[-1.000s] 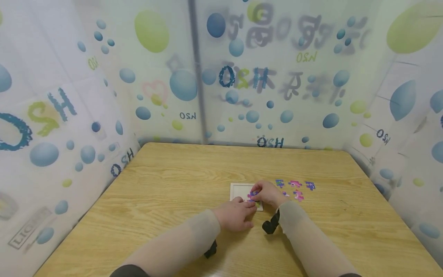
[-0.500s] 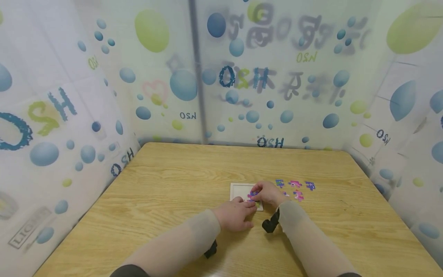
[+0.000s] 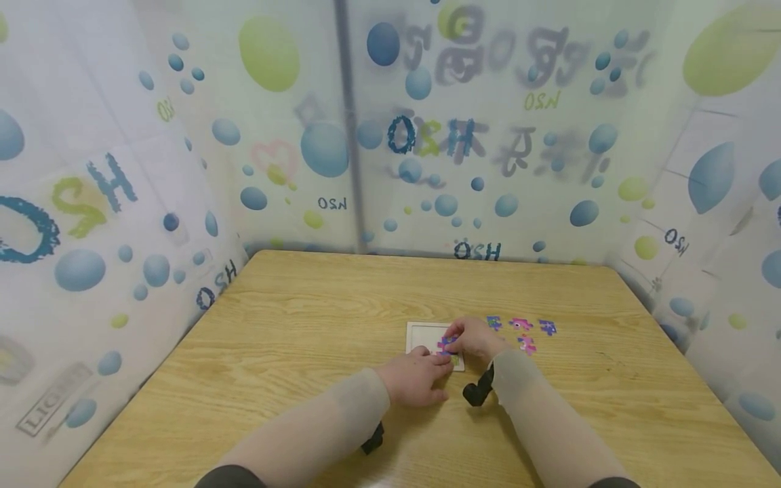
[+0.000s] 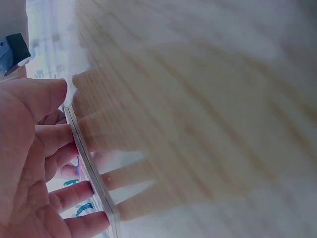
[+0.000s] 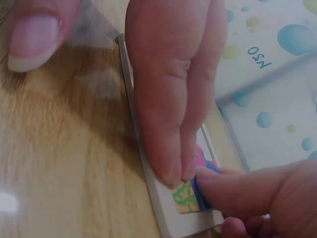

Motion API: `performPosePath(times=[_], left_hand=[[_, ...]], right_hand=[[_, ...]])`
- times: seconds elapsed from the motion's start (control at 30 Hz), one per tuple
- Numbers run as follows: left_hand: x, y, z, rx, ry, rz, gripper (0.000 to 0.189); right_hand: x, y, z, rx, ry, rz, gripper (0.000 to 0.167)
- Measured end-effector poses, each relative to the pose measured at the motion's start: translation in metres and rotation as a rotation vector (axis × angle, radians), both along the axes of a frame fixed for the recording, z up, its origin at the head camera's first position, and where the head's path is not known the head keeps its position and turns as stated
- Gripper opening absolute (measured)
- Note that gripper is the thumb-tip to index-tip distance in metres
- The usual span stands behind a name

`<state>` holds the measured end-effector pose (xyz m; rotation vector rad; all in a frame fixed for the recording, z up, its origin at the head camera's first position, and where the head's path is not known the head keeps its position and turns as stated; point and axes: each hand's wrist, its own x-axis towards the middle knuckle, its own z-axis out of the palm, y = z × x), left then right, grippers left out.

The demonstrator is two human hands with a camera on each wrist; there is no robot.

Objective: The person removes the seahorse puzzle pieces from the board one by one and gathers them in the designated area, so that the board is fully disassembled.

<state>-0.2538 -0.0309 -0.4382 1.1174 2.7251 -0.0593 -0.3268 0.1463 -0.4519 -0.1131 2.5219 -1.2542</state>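
Observation:
A small white puzzle tray (image 3: pixel 417 331) lies on the table, with a few puzzle pieces at its near right corner. My right hand (image 3: pixel 478 340) pinches a blue and pink puzzle piece (image 3: pixel 446 344) low over the tray; its thumb (image 5: pixel 237 191) presses on the blue part in the right wrist view. My left hand (image 3: pixel 415 379) rests across the tray's near edge with extended fingers. In the right wrist view, two of its fingertips touch a yellow-green puzzle piece (image 5: pixel 185 199) in the tray's corner. The left wrist view shows the left fingers along the tray's rim (image 4: pixel 89 168).
Loose puzzle pieces lie right of the tray: a blue and green piece (image 3: pixel 493 323), a pink piece (image 3: pixel 521 324), a purple piece (image 3: pixel 547 327) and another pink piece (image 3: pixel 527 344). Curtains with printed bubbles (image 3: pixel 323 149) surround the wooden table (image 3: pixel 305 305).
My right hand has shifted very slightly at the tray and now hides a loose piece that showed beside it earlier. The left hand stays in place.

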Motion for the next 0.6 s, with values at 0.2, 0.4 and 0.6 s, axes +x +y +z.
performPosePath(times=[0.2,0.4,0.6], left_hand=[[0.0002,0.0002,0.0008,0.001,-0.015,0.011,0.059],[0.0012,0.0005,0.0017,-0.010,-0.012,0.006,0.059],[0.0014,0.0011,0.0014,-0.020,0.000,0.003,0.059]], right_hand=[[0.0029,0.0004,0.0005,-0.001,0.011,0.008,0.017],[0.0058,0.0011,0.0015,-0.010,0.009,-0.009,0.016],[0.0057,0.0024,0.0018,-0.026,-0.005,-0.016,0.014]])
